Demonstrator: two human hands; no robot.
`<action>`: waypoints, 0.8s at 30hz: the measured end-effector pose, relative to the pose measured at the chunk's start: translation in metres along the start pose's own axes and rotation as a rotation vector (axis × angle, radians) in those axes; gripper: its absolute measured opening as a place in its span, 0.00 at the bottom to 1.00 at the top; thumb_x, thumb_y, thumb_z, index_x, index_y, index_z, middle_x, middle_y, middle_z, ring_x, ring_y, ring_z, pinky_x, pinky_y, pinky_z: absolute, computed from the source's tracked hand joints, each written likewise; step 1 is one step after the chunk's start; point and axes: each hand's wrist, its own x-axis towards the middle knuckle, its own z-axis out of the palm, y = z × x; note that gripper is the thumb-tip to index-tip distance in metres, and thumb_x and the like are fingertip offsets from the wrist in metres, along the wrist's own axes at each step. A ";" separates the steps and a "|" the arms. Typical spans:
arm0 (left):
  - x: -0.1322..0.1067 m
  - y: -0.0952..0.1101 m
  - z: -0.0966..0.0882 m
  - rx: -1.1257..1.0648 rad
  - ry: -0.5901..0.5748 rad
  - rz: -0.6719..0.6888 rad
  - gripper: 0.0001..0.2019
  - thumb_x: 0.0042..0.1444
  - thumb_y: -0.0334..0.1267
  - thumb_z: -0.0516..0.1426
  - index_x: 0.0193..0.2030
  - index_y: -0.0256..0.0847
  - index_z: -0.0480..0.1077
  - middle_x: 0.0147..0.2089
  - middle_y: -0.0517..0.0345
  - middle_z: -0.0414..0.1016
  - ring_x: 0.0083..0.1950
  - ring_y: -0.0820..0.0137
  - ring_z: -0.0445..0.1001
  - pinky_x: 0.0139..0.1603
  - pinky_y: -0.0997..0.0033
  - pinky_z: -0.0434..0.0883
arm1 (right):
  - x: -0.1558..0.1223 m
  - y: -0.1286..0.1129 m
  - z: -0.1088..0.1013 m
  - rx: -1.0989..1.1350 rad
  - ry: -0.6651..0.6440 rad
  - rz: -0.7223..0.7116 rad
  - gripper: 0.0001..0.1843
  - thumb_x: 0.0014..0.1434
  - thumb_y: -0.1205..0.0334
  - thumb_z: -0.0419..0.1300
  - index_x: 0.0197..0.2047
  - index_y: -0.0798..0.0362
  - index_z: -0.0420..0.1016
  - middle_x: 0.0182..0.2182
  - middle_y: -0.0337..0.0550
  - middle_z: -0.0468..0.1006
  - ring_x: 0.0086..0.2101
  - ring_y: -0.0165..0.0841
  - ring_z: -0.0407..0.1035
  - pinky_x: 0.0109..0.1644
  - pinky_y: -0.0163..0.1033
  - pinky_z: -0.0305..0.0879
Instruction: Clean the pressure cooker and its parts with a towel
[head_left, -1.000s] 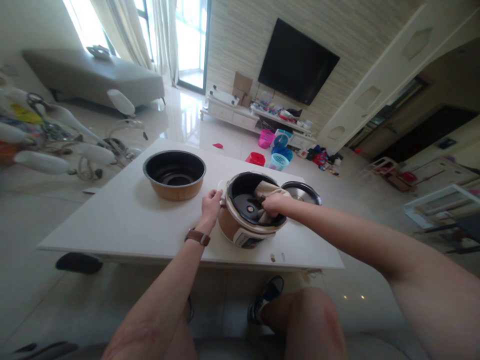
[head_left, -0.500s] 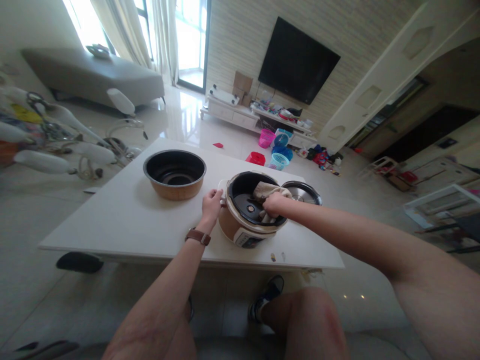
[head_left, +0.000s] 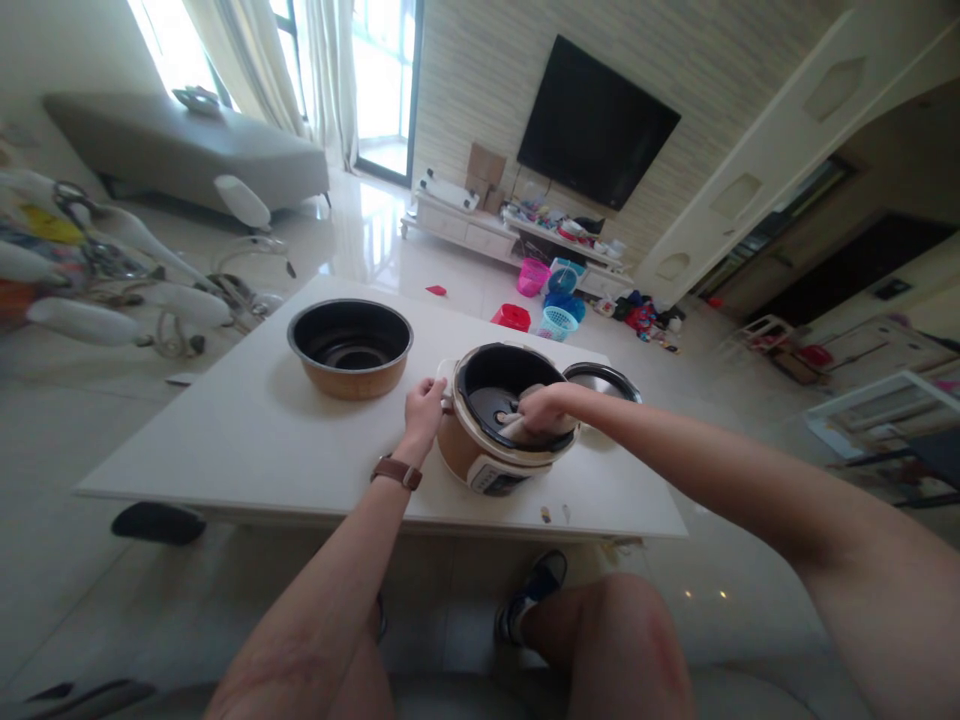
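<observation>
An electric pressure cooker (head_left: 457, 445) with a cream and gold body stands lidless on the white table (head_left: 225, 450), its dark inside showing. My left hand (head_left: 424, 408) is closed around the handle on the cooker's left side. Inside the cooker, my right hand (head_left: 546, 405) grips a beige cloth (head_left: 517, 430) pressed against the right part of the inner wall; some of the cloth is hidden by the fingers. To the left sits the removed inner pot (head_left: 352, 380), black within and gold outside. Behind the cooker on the right lies the round lid (head_left: 600, 380), partly covered by my right arm.
Two small items (head_left: 546, 514) lie near the table's front edge. Past the table, a red basin (head_left: 512, 318), a light blue basket (head_left: 558, 322) and a pink basket (head_left: 533, 277) stand on the floor. Exercise equipment (head_left: 150, 290) is at the left.
My right hand has moved lower inside the cooker, and the cloth has shifted from the back right wall toward the front. My left hand stays on the handle.
</observation>
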 end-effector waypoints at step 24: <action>0.002 -0.003 0.000 0.024 0.011 0.003 0.17 0.53 0.52 0.64 0.27 0.41 0.67 0.28 0.61 0.67 0.29 0.72 0.69 0.26 0.75 0.72 | -0.057 0.059 -0.070 0.444 0.038 0.166 0.14 0.55 0.73 0.64 0.45 0.58 0.82 0.38 0.50 0.86 0.36 0.43 0.82 0.44 0.46 0.80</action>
